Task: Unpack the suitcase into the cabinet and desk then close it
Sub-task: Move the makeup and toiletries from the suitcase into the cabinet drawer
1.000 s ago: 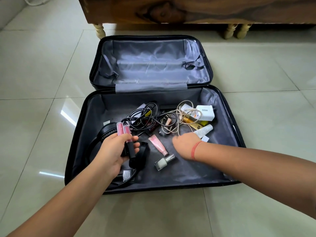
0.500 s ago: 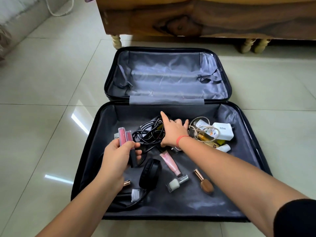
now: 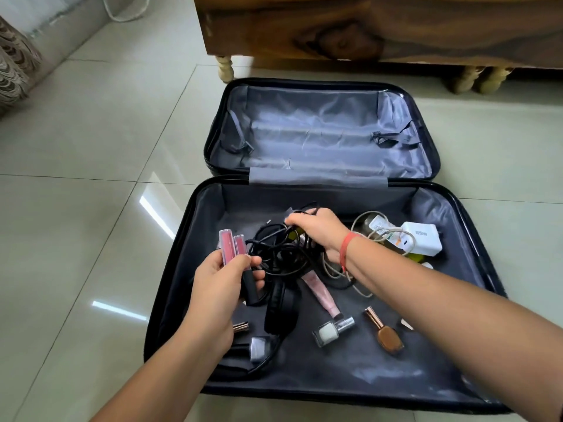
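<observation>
The black suitcase (image 3: pixel 170 269) lies open on the floor, its far half holding nothing. My left hand (image 3: pixel 219 284) grips two pink lip gloss tubes (image 3: pixel 231 246) with black caps over the near half. My right hand (image 3: pixel 316 229) curls round a tangle of black cables (image 3: pixel 274 254) in the middle. Below them lie black headphones (image 3: pixel 280 312), a pink tube (image 3: pixel 321 295), a white nail polish bottle (image 3: pixel 330 332) and a brown nail polish bottle (image 3: pixel 387 338). A white charger (image 3: pixel 422 237) with a beige cable (image 3: pixel 359 217) sits at the right.
A wooden cabinet (image 3: pixel 365 28) on turned legs stands just behind the suitcase. Glossy tiled floor (image 3: pixel 91 147) surrounds it. A patterned fabric edge (image 3: pixel 15 65) shows at far left, with a white cord (image 3: pixel 122 13) by the wall.
My right hand moved from the near right of the case up to the black cables and closed on them. My left hand kept holding the lip gloss tubes. The view shifted closer.
</observation>
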